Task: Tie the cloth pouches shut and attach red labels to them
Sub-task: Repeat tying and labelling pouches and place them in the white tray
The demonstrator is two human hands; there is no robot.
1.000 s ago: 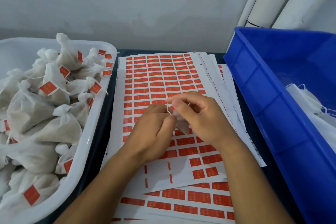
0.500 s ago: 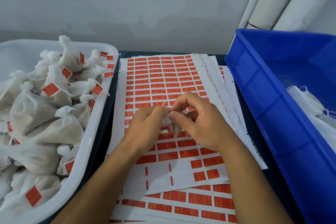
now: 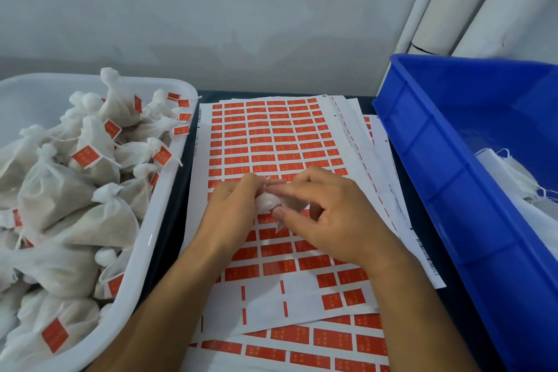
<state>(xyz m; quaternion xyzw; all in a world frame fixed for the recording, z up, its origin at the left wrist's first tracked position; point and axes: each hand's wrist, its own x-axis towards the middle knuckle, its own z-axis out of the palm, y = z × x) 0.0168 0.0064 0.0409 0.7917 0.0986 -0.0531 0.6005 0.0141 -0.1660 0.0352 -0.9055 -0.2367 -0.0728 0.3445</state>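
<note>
I saw both hands meet over the label sheet (image 3: 271, 136) on the desk. The left hand (image 3: 232, 214) had its grip clamped on a small white cloth pouch (image 3: 267, 202), and the right hand (image 3: 329, 214) pinched the same pouch between thumb and fingers. Tied, labelled pouches (image 3: 75, 199) filled the white tub (image 3: 142, 251) on the left; a blue bin (image 3: 453, 184) stood on the right.
</note>
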